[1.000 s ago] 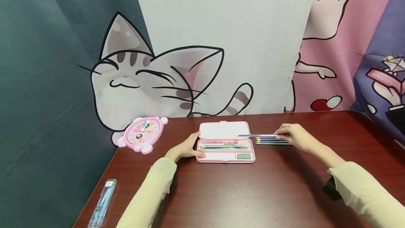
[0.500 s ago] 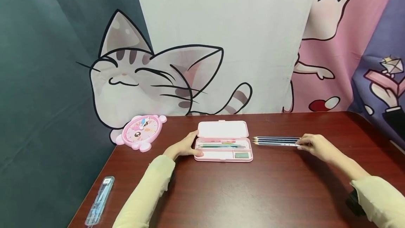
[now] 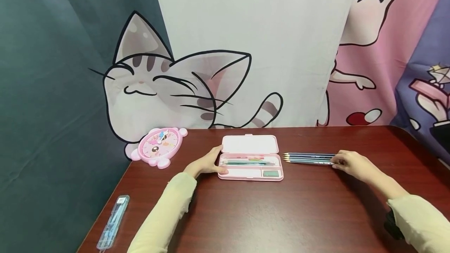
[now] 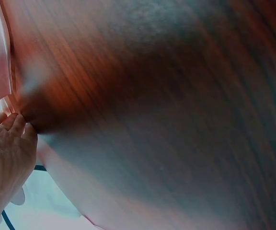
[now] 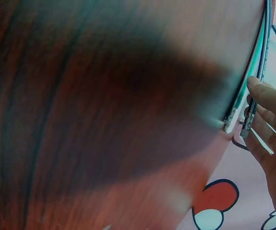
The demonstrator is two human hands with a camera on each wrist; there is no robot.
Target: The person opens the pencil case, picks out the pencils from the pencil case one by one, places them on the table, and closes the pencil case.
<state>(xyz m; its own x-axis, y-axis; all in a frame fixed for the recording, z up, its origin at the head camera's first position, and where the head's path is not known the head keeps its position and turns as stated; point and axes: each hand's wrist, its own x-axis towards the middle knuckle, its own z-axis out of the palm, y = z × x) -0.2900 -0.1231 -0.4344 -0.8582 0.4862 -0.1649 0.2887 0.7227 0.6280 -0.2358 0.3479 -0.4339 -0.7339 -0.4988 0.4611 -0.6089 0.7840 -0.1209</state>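
A pink pencil case (image 3: 251, 178) lies open on the table with its white-lined lid tipped back. Several pens and pencils (image 3: 249, 163) fill its long compartment, and a green eraser (image 3: 270, 173) sits in a small one. My left hand (image 3: 207, 164) grips the case's left end, thumb on the front part, fingers behind. Right of the case lies a row of blue and green pencils (image 3: 306, 158), points to the left. At the row's right end my right hand (image 3: 353, 163) pinches a dark pencil (image 5: 251, 112) between thumb and fingers; its eraser end shows in the right wrist view.
A pink cartoon clock (image 3: 159, 147) stands at the table's back left. Near the left edge lies a clear blue box (image 3: 113, 221). Behind the brown wooden table (image 3: 267, 214) hangs a printed curtain (image 3: 299, 50) with a cat.
My right hand has moved right from beside the lid to the row's far end, and the pencil it held over the row is now down at the row. My left hand stays on the case.
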